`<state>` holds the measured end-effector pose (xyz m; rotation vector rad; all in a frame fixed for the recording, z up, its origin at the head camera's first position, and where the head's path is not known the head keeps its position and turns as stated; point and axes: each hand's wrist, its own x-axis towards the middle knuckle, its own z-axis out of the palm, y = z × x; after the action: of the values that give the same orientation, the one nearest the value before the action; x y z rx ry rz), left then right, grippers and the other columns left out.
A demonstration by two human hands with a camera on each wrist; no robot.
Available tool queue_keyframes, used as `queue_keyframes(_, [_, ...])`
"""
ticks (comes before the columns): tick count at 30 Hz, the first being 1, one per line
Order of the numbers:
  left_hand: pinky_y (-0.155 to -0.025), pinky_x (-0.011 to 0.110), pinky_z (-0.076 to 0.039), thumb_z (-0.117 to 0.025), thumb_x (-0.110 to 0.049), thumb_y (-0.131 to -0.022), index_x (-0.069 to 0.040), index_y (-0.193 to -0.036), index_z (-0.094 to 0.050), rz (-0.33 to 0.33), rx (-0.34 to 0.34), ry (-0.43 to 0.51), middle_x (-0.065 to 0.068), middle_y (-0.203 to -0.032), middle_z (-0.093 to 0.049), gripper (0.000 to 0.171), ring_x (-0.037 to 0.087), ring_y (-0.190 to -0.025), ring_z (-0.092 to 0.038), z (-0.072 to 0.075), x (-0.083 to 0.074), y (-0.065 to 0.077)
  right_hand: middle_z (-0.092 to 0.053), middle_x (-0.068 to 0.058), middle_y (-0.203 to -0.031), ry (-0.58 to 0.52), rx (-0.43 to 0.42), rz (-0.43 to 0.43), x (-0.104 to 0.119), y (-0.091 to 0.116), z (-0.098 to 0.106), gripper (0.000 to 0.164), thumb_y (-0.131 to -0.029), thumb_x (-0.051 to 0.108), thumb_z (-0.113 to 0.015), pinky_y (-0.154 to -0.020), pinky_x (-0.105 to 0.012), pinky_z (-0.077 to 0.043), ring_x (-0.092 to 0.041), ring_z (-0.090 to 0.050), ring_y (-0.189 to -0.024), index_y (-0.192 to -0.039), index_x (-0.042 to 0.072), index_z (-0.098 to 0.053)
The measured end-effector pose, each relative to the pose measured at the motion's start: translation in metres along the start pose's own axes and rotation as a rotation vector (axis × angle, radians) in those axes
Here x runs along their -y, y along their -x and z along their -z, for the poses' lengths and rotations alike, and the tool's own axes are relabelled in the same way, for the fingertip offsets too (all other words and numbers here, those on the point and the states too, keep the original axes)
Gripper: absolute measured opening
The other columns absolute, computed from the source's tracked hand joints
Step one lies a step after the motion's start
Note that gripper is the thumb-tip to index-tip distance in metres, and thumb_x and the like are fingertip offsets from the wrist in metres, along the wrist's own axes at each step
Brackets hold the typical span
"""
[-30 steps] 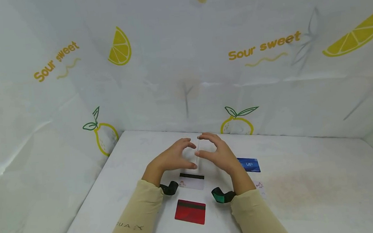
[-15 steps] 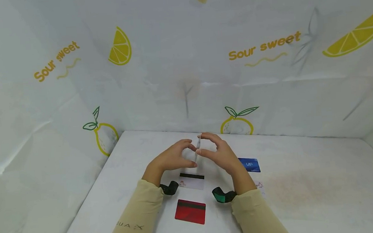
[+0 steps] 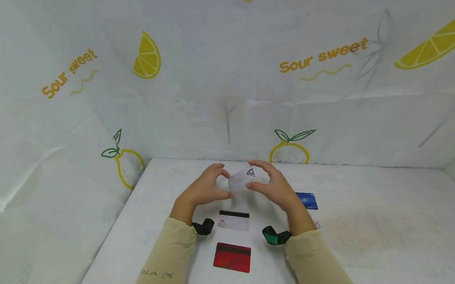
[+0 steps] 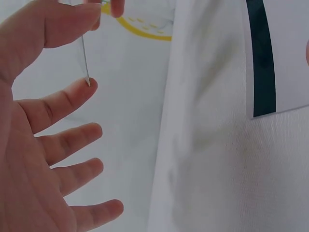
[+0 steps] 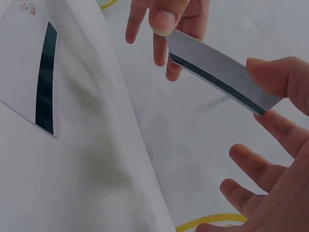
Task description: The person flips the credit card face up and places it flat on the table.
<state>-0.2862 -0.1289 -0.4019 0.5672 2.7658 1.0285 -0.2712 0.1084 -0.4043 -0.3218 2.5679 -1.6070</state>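
Looks like small screened-off booth set up for recording; kind of building around it cannot be told. Creased white sheet wall (image 3: 207, 86) encloses plain white tabletop (image 3: 414, 203) at back, left and far right, meeting rear edge closely. Printed on sheet: yellow lemon slices (image 3: 148, 59), orange "Sour sweet" lettering (image 3: 324, 56), yellow lemon outlines with green leaves (image 3: 289, 154). Small black strap-on devices (image 3: 204, 227) on person's wrists fit recording setup.
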Motion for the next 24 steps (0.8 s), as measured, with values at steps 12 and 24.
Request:
queue_keyframes(12, [-0.116,0.049,-0.03,-0.082,-0.029,-0.074,-0.016,-0.116,-0.065,0.02,0.004,-0.043,0.009,-0.157,-0.033,0.046,0.03,-0.147,-0.026,0.0,0.011,-0.003,-0.037,-0.015,-0.155,0.319,0.066,-0.063,-0.023,-0.009,-0.007,0.06,-0.08,0.034,-0.08,-0.114,-0.062,-0.025,-0.039,-0.025,-0.145,-0.133,0.013,-0.06])
queue_keyframes(24, [-0.117,0.061,-0.018,-0.079,-0.031,-0.08,-0.019,-0.122,-0.068,0.066,0.1,-0.162,0.012,-0.158,-0.033,0.044,0.039,-0.151,-0.008,-0.013,0.028,-0.006,-0.046,-0.018,-0.147,0.584,0.101,-0.085,-0.029,-0.009,-0.024,0.053,-0.079,0.042,-0.079,-0.107,-0.073,-0.023,-0.04,-0.035,-0.14,-0.123,0.013,-0.067])
